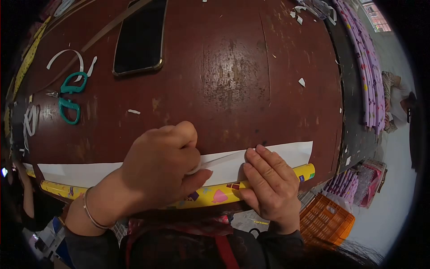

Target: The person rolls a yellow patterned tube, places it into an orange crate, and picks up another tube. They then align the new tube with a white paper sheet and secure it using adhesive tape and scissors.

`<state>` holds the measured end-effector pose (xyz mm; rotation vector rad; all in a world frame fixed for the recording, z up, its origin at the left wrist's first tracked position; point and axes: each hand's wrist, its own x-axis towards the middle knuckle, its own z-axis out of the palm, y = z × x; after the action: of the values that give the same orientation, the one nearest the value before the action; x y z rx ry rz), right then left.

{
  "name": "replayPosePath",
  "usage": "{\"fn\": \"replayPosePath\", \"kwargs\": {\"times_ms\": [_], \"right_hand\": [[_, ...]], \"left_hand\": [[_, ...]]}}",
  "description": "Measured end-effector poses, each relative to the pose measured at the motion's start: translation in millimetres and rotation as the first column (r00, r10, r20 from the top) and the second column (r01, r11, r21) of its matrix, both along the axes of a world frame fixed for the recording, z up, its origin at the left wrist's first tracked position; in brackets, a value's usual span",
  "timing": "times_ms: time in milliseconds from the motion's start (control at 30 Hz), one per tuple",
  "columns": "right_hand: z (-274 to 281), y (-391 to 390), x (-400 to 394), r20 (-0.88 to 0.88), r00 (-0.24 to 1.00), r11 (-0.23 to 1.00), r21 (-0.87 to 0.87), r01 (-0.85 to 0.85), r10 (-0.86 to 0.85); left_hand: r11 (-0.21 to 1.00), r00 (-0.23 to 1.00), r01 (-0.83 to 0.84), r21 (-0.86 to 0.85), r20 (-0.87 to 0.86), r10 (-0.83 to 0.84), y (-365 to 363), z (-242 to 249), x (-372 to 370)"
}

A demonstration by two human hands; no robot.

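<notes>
A long sheet of white paper [286, 154] with a yellow patterned outer side lies along the near table edge. Its near side is rolled into a yellow tube [219, 193] with colourful shapes. My left hand [163, 157] is closed in a fist over the middle of the sheet. A bit of thin white strip [195, 169] shows between its fingers; most of it is hidden. My right hand [271, 184] lies with fingers stretched out over the sheet and the tube, to the right, with nothing in its grip.
Teal-handled scissors [71, 96] lie at the left among curled white strips [67, 51]. A black phone [139, 38] is farther back. Paper scraps [302, 82] dot the brown table [295, 112]. Purple patterned rolls [365, 67] lie right; an orange crate [327, 219] stands below. Another person's arm [27, 193] shows at left.
</notes>
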<state>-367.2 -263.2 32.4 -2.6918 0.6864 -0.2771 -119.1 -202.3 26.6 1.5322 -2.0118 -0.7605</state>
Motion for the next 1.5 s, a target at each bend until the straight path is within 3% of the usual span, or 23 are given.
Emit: {"fn": "replayPosePath", "kwargs": {"times_ms": [100, 233, 300, 567, 633, 800, 867, 1000, 1133, 1500], "right_hand": [[-1, 1, -1, -0.004, 1.000, 1.000, -0.005, 0.003, -0.003], [-1, 1, -1, -0.024, 1.000, 1.000, -0.016, 0.013, -0.013], [-2, 1, -2, -0.020, 1.000, 1.000, -0.016, 0.007, -0.008], [-1, 0, -1, -0.038, 0.999, 1.000, -0.004, -0.004, 0.004], [-1, 1, -1, -0.037, 0.999, 1.000, -0.003, 0.015, -0.015], [3, 0, 0, -0.067, 0.998, 1.000, 0.005, 0.008, -0.007], [1, 1, -1, -0.070, 0.998, 1.000, -0.014, 0.007, -0.008], [1, 1, -1, -0.074, 0.997, 1.000, -0.008, 0.002, -0.002], [0, 1, -2, -0.068, 0.998, 1.000, -0.010, -0.011, 0.010], [0, 1, 0, -0.063, 0.998, 1.000, 0.005, 0.011, -0.011]], "left_hand": [[0.994, 0.991, 0.019, 0.106, 0.131, -0.033, 3, 16, 9], [0.993, 0.982, -0.029, 0.114, 0.187, 0.008, 16, 33, 21], [0.974, 0.978, -0.116, 0.194, 0.193, 0.078, 25, 46, 28], [0.926, 0.904, -0.344, 0.159, 0.321, 0.281, 97, 57, 89], [0.812, 0.828, -0.544, 0.212, 0.291, 0.479, 118, 61, 102], [0.737, 0.749, -0.660, 0.143, 0.195, 0.633, 147, 64, 115], [0.565, 0.609, -0.790, 0.239, 0.187, 0.771, 155, 61, 116], [0.568, 0.581, -0.813, 0.126, 0.113, 0.806, 169, 51, 120], [0.558, 0.585, -0.807, 0.195, 0.129, 0.801, 175, 38, 130], [0.526, 0.541, -0.840, 0.135, 0.138, 0.829, 166, 22, 128]]}}
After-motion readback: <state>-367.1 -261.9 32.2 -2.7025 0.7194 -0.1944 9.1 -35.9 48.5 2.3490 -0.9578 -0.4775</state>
